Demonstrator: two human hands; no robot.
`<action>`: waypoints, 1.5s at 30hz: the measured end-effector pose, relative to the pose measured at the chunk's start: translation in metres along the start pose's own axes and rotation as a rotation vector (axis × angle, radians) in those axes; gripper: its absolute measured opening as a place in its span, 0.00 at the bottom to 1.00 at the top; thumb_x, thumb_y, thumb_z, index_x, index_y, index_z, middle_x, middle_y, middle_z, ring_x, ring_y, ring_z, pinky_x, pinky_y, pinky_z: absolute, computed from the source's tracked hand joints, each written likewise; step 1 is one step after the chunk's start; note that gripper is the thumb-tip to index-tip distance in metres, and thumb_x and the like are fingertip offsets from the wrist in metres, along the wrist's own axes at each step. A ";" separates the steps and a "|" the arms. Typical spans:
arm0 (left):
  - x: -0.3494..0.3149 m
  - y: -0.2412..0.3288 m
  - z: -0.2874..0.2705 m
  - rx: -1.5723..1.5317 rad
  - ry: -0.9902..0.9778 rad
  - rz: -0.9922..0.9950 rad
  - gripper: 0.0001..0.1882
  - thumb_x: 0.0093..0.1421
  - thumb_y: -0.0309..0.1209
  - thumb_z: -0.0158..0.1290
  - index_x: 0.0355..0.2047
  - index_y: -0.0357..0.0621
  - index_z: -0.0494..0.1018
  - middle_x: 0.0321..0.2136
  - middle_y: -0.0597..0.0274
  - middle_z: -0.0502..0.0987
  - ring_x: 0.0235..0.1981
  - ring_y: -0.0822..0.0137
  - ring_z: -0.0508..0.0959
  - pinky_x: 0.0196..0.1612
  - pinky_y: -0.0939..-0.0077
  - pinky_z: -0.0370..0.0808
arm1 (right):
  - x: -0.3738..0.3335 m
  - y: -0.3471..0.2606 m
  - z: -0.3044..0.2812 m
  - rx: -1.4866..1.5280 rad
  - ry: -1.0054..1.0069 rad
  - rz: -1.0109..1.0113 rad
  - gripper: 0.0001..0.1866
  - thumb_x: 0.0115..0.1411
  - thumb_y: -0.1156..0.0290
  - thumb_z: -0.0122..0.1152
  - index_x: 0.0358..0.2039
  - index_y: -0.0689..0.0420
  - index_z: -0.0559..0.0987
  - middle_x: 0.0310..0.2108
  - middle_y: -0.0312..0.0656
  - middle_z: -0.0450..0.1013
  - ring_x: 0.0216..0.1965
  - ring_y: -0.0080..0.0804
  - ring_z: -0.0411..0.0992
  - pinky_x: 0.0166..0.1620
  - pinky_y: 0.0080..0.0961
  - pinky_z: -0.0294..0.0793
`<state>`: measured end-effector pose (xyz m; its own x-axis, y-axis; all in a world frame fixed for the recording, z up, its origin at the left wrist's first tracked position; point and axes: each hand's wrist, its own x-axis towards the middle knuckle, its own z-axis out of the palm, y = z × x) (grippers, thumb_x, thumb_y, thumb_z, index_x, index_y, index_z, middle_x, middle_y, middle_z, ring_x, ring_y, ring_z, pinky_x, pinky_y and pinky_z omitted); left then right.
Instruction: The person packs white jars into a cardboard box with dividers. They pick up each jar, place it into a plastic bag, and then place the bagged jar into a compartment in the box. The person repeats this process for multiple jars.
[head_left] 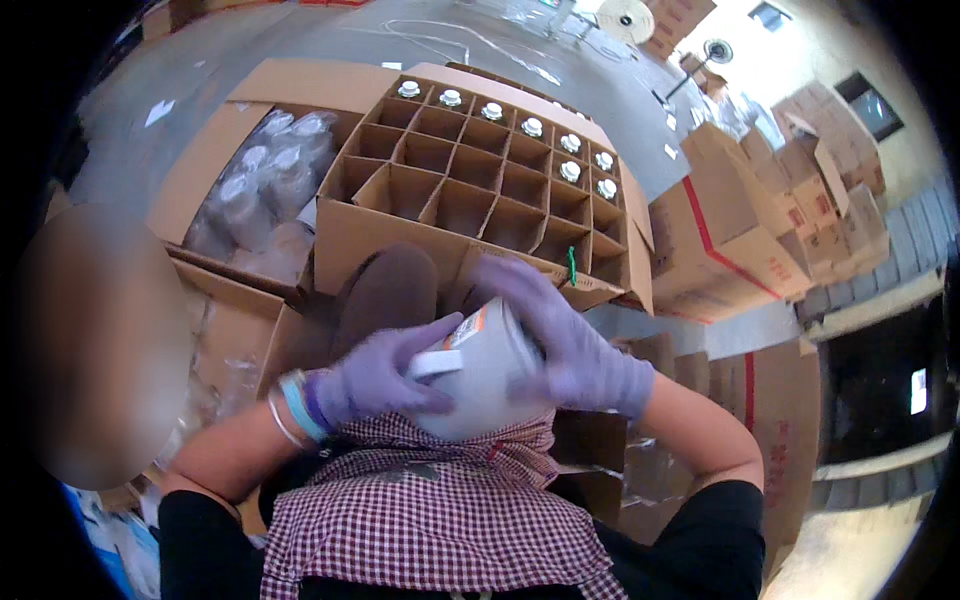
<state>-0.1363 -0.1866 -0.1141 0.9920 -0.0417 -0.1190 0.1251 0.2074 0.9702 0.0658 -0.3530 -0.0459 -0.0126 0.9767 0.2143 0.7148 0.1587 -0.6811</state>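
Over my lap I hold a pale grey, rounded container with an orange-and-white label and a small white piece on its side; whether that piece is a cap or a handle I cannot tell. My left hand, in a purple glove, is closed on its left side. On the other side my right hand, gloved alike and blurred by motion, curls round the container near its rim. Just ahead stands a cardboard box with dividers; white-capped bottles stand in its far row and far right cells.
To the left, an open carton holds several clear plastic-wrapped containers. A green tie hangs on the divided box's near edge. Stacked cartons with red tape stand to the right. A blurred patch hides the far left.
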 end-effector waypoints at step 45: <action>0.009 -0.074 0.062 0.074 0.470 0.041 0.45 0.50 0.35 0.68 0.68 0.43 0.64 0.54 0.48 0.79 0.53 0.59 0.81 0.58 0.65 0.74 | -0.014 0.012 -0.004 0.015 -0.294 0.117 0.46 0.51 0.49 0.66 0.67 0.60 0.66 0.66 0.54 0.62 0.69 0.55 0.59 0.72 0.47 0.52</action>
<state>-0.1374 -0.2630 -0.1733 0.8979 0.4152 -0.1465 0.1014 0.1287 0.9865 0.0775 -0.3650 -0.0538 -0.1340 0.9881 -0.0756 0.7132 0.0432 -0.6996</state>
